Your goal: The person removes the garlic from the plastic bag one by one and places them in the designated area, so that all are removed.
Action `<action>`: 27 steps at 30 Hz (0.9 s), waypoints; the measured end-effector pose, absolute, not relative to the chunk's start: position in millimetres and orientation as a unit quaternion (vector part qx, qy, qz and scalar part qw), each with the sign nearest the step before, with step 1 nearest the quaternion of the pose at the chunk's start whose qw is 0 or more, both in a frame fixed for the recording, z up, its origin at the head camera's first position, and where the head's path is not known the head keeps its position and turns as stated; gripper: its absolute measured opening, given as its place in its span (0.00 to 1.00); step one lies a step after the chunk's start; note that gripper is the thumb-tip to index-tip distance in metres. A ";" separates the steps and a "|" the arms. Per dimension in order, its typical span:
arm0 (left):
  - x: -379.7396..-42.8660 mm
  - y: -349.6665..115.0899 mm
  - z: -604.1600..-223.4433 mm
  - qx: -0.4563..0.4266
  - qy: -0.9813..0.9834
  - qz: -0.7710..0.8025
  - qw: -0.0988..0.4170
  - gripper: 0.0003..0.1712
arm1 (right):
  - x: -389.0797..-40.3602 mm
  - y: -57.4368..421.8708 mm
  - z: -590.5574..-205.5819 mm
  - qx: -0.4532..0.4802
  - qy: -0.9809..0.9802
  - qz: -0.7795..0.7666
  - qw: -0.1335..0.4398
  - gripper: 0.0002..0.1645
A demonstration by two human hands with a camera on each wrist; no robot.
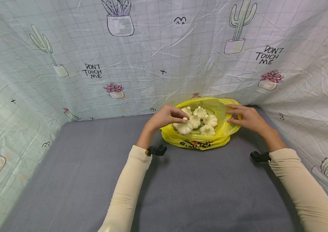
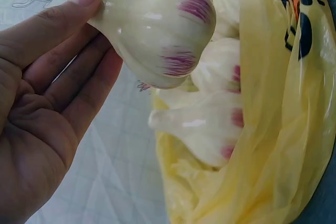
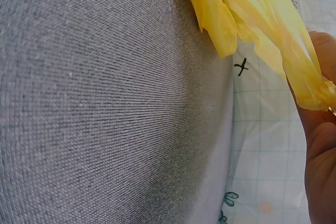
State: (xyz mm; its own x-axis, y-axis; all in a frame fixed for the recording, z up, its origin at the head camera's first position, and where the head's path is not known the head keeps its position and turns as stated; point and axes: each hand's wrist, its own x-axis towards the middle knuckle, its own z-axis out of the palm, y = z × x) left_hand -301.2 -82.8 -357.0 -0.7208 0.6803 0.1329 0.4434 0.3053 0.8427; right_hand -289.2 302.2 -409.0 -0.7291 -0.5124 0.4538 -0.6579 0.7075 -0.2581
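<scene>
My left hand (image 1: pixel 163 118) pinches a garlic bulb (image 1: pixel 185 128) by its stem, over the left side of a yellow plastic bag (image 1: pixel 168 137). In the left wrist view this garlic bulb (image 2: pixel 157 32) is white with purple streaks, its stem between thumb and fingers. Several more garlic bulbs (image 1: pixel 210 120) lie inside the open bag. My right hand (image 1: pixel 248 118) grips the bag's right rim, fingers over the edge. The right wrist view shows the yellow plastic (image 3: pixel 278 30) gathered at the right hand (image 3: pixel 321 150), most of which is out of frame.
The bag sits at the back of a grey cloth-covered table (image 1: pixel 94 167), close to the back wall. White sheeting (image 1: pixel 152 58) printed with cacti hangs behind and along both sides. A black wrist camera (image 1: pixel 157 150) is strapped at the left wrist, another wrist camera (image 1: pixel 260 157) at the right.
</scene>
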 end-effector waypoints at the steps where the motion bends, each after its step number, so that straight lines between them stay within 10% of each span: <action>1: -300.3 -84.8 -355.7 0.347 0.800 0.474 0.124 0.10 | -289.3 302.1 -408.8 0.323 -0.907 0.204 0.178 0.22; 27: -282.6 -134.1 -342.6 0.328 0.824 0.456 0.072 0.12 | -284.7 300.7 -407.3 0.322 -0.903 0.219 0.183 0.22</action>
State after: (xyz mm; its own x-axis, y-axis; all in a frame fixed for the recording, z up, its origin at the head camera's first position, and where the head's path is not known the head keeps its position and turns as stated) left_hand -282.6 -134.1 -342.6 -0.7746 0.6062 0.1803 0.4746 0.3687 0.7993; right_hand -284.7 300.7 -407.3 -0.7260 -0.5002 0.4719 -0.6608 0.6975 -0.2772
